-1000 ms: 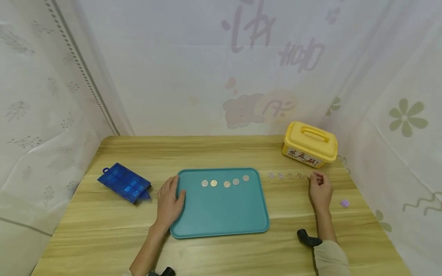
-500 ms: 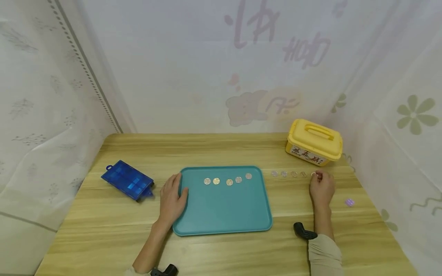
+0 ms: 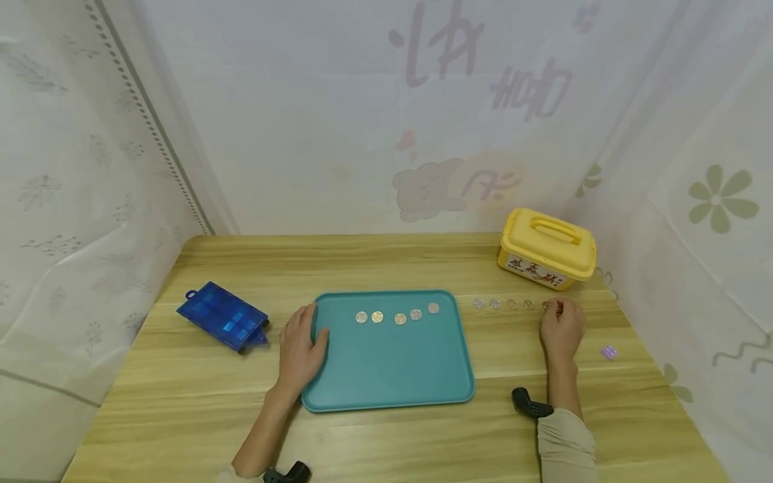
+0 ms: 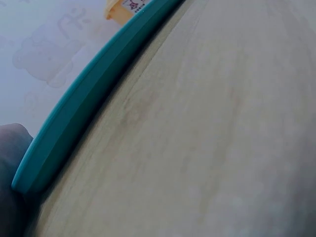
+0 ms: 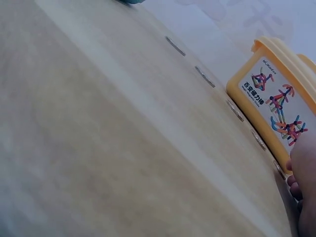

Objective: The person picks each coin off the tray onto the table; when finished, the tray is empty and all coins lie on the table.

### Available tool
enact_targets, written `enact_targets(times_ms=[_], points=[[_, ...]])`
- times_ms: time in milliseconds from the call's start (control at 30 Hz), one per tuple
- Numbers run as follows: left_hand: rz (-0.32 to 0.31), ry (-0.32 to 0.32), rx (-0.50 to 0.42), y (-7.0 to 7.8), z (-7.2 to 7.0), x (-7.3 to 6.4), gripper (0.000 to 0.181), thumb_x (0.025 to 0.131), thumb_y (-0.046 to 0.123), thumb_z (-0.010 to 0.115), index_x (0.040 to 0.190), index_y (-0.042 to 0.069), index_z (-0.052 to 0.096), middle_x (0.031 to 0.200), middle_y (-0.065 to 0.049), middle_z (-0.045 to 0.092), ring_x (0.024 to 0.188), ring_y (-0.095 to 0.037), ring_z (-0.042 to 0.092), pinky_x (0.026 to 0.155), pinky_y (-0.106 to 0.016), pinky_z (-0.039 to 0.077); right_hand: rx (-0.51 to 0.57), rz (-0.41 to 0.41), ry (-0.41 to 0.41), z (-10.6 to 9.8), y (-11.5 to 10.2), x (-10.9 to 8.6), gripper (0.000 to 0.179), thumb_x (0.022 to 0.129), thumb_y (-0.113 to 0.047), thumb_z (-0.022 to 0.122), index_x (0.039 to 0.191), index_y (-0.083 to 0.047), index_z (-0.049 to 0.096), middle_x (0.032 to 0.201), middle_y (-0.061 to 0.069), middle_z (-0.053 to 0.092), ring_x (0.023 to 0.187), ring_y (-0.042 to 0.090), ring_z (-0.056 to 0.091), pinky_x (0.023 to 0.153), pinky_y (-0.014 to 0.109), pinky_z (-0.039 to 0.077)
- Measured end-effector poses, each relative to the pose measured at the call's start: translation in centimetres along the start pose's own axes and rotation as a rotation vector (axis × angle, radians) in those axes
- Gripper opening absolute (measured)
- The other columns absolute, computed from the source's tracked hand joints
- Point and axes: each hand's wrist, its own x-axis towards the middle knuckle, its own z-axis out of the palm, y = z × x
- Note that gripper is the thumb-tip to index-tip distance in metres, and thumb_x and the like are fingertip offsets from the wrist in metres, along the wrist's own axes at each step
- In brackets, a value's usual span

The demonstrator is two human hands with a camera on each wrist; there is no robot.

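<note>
A teal tray (image 3: 392, 365) lies on the wooden table with several silver and gold-toned coins (image 3: 400, 318) in an uneven row near its far side. My left hand (image 3: 300, 345) rests on the tray's left rim, its fingers extended along the edge and the thumb reaching over the inside. To the right of the tray, a second row of coins (image 3: 512, 304) lies flat on the table. At that row's right end, my right hand (image 3: 561, 327) has its fingers curled, pinching the edge of the last coin (image 5: 280, 169). The hand hides part of this coin.
Behind the right hand stands a yellow lidded box (image 3: 547, 249) with a handle. A blue compartment case (image 3: 223, 315) lies left of the tray. A small purple piece (image 3: 609, 352) sits near the table's right edge. Patterned cloth (image 3: 302, 134) hangs around the table.
The view shifts slightly. My right hand stays at the last coin in the right row, with only a slight movement. The left hand and the tray hold their place together.
</note>
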Motion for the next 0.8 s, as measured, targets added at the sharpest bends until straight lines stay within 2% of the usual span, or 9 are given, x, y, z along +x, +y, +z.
enact_targets(times_ms=[133, 233, 367, 500, 633, 800], points=[[-0.031, -0.022, -0.020, 0.1, -0.3, 0.3, 0.062, 0.097, 0.015, 0.059, 0.152, -0.001, 0.035, 0.150, -0.027, 0.041, 0.143, -0.044, 0.032, 0.114, -0.065, 0.019, 0.044, 0.013, 0.032, 0.3, 0.1, 0.0, 0.030, 0.100, -0.016, 0.049, 0.100, 0.007, 0.068, 0.094, 0.021, 0.056, 0.086, 0.028, 0.048, 0.077, 0.036, 0.034], [-0.055, -0.047, -0.051, 0.4, -0.6, 1.2, 0.061, 0.098, 0.016, 0.058, 0.152, 0.001, 0.035, 0.151, -0.025, 0.039, 0.142, -0.044, 0.032, 0.113, -0.064, 0.020, 0.055, 0.005, 0.078, 0.3, 0.0, 0.0, 0.029, 0.098, -0.018, 0.054, 0.099, 0.007, 0.068, 0.093, 0.021, 0.057, 0.083, 0.027, 0.049, 0.075, 0.036, 0.035], [-0.091, -0.064, -0.144, 0.7, -0.2, 3.2, 0.055, 0.101, 0.019, 0.054, 0.151, 0.003, 0.039, 0.153, -0.021, 0.038, 0.143, -0.042, 0.032, 0.115, -0.062, 0.022, 0.067, -0.064, 0.160, 0.1, -0.5, 0.0, 0.025, 0.093, -0.017, 0.060, 0.091, 0.006, 0.070, 0.084, 0.023, 0.060, 0.076, 0.026, 0.050, 0.071, 0.038, 0.036], [-0.083, -0.020, -0.190, 0.3, 0.5, 4.7, 0.044, 0.103, 0.017, 0.051, 0.144, 0.002, 0.049, 0.146, -0.020, 0.047, 0.134, -0.041, 0.041, 0.113, -0.059, 0.025, 0.116, -0.163, 0.201, 0.5, -0.9, -0.1, 0.020, 0.090, -0.011, 0.062, 0.084, 0.006, 0.070, 0.076, 0.023, 0.062, 0.069, 0.012, 0.046, 0.068, 0.031, 0.036], [-0.066, 0.028, -0.147, -0.3, 0.7, 5.2, 0.034, 0.102, 0.013, 0.052, 0.133, 0.002, 0.061, 0.132, -0.020, 0.058, 0.119, -0.039, 0.048, 0.103, -0.054, 0.032, 0.187, -0.198, 0.177, 1.3, -1.2, -0.7, 0.018, 0.090, -0.007, 0.062, 0.084, 0.008, 0.070, 0.076, 0.022, 0.063, 0.070, 0.000, 0.044, 0.067, 0.022, 0.036], [-0.051, 0.027, -0.132, -0.6, 0.7, 5.4, 0.031, 0.102, 0.013, 0.052, 0.128, 0.002, 0.065, 0.125, -0.020, 0.058, 0.113, -0.039, 0.049, 0.101, -0.053, 0.032, 0.262, -0.143, 0.063, 2.2, -2.7, -1.5, 0.018, 0.093, -0.009, 0.064, 0.089, 0.008, 0.069, 0.081, 0.015, 0.061, 0.073, -0.003, 0.045, 0.068, 0.016, 0.037]])
